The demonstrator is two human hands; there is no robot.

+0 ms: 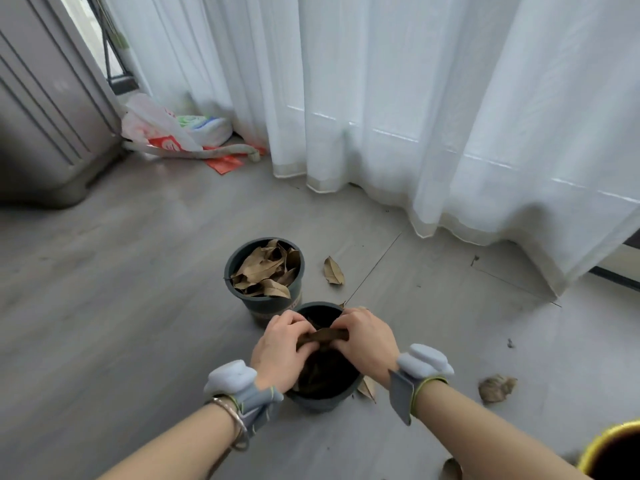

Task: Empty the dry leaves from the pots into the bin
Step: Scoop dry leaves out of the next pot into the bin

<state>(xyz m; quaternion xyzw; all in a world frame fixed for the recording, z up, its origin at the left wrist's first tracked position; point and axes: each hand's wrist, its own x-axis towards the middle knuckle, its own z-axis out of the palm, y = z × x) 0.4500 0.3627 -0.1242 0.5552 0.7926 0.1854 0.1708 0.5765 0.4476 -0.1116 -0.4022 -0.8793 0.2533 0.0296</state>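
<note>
Both hands were over the near pot (325, 393): left hand (280, 351) and right hand (367, 341) pinched a clump of dry leaves (323, 336) betw. them, prob. to lift it out. Far pot (265, 271) just behind was leaf-full. Yellow-rimmed bin (613, 452) sat well right of the near pot.

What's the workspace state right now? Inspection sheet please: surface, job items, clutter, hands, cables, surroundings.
Surface: grey floor, loose dry leaves lying on it.
Job's things: far pot full of dry leaves; near pot under both hands; yellow-rimmed container at lower right edge, only partly seen.
Clutter: crumpled leaf clump; plastic bags and red paper by the curtain.
Hands: left hand and right hand both grip a bunch of leaves over the near pot.
Cables: grey hose or cord beside the bags.
Surroundings: white curtain; grey cabinet at left.
</note>
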